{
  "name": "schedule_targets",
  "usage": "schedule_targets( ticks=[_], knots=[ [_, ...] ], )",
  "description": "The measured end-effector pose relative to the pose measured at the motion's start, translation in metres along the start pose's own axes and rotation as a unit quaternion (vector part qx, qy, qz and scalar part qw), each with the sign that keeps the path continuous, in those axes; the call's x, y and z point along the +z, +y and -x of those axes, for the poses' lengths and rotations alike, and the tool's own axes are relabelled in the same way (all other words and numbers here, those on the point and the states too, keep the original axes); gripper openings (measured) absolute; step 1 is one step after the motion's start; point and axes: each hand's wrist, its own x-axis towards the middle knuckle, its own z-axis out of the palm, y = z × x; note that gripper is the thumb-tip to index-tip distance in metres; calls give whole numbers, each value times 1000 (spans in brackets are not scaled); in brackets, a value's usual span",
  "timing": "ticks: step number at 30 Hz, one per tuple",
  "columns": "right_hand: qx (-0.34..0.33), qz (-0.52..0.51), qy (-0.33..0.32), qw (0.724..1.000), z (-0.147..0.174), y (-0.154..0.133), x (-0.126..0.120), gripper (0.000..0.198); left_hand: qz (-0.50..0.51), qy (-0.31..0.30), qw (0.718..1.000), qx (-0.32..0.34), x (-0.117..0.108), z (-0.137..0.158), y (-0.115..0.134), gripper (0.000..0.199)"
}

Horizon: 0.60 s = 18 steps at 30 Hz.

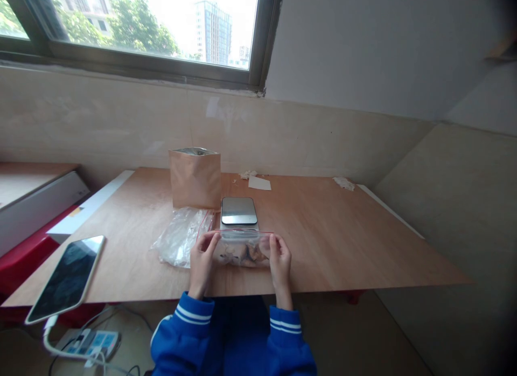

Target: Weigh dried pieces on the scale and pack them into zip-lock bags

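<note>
A clear zip bag (242,251) with brown, dried-looking pieces inside lies near the table's front edge; I cannot make out what the pieces are. My left hand (203,260) pinches the left end of its red-lined top strip between thumb and fingers. At the right end, my right hand (280,260) grips the same strip, and the top edge stretches straight between them. Just behind the bag sits a small scale (239,211) with a shiny metal plate. Crumpled clear plastic bags (177,238) lie beside my left hand.
A brown paper pouch (195,179) with a silvery lining stands upright and open behind the plastic bags. A phone or tablet (67,279) with a charging cable overhangs the table's front left. A white card (259,183) and scraps lie at the back. A power strip (91,343) is on the floor.
</note>
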Motion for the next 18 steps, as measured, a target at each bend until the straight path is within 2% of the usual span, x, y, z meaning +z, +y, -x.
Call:
schedule_targets(
  ticks=[4,8,18],
  knots=[
    [29,-50,-29,998,0,1,0,40,3,0,1000,-13,0,-1,-2,31],
    [31,-51,-38,998,0,0,1,38,6,-8,1000,-13,1,0,0,29],
    [16,-36,-15,999,-1,2,-2,35,-5,-10,1000,8,2,1,0,27]
  ],
)
